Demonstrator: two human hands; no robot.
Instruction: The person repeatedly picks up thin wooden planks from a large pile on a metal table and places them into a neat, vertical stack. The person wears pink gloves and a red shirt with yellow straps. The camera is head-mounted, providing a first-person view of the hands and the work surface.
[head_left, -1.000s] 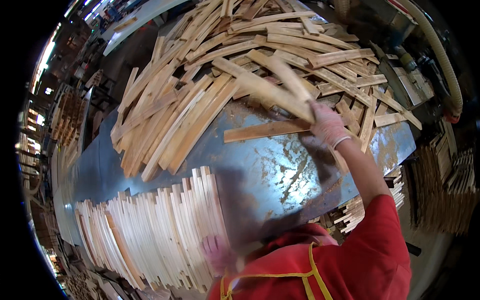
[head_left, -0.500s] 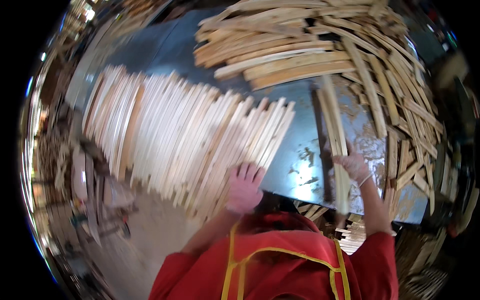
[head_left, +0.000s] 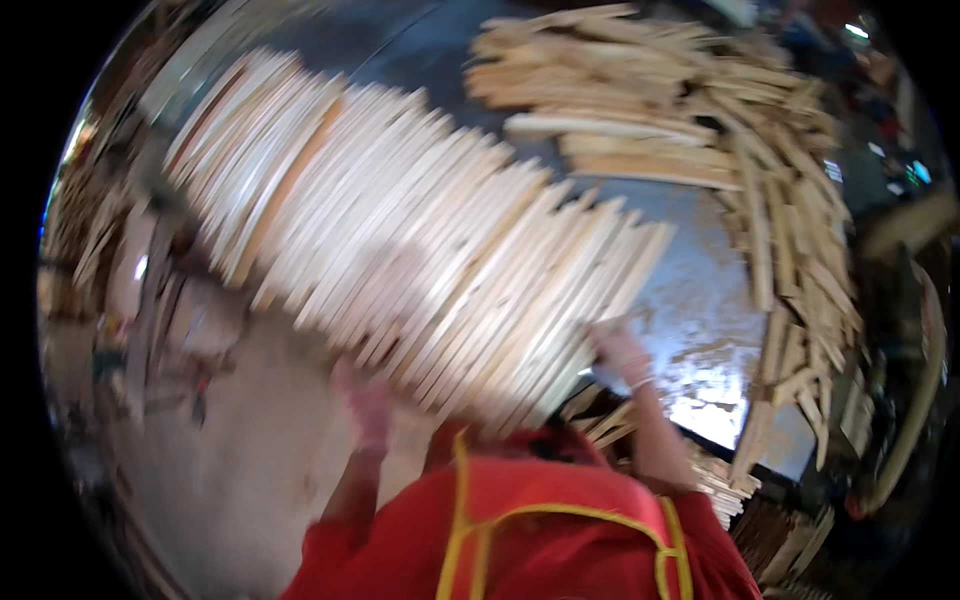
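Note:
A long slanting row of pale wooden strips (head_left: 400,230) lies side by side on the grey metal table (head_left: 690,290). At the row's right end, my right hand (head_left: 620,355), in a pale glove, has its fingers closed over the outermost strip (head_left: 635,270). My left hand (head_left: 368,408), also gloved and smeared by motion, is by the near ends of the strips, left of my body. Its fingers seem apart, with nothing visible in them.
A loose heap of wooden strips (head_left: 620,80) covers the table's far side and curves down its right side (head_left: 785,240). Sawdust patches lie on the metal near my right hand. More stacked wood (head_left: 720,485) sits below the table edge. Concrete floor (head_left: 250,430) shows at the left.
My right hand has moved left, bringing the strips it held to the row's right end. My left hand has left the row's near right end and moved left. The view has shifted.

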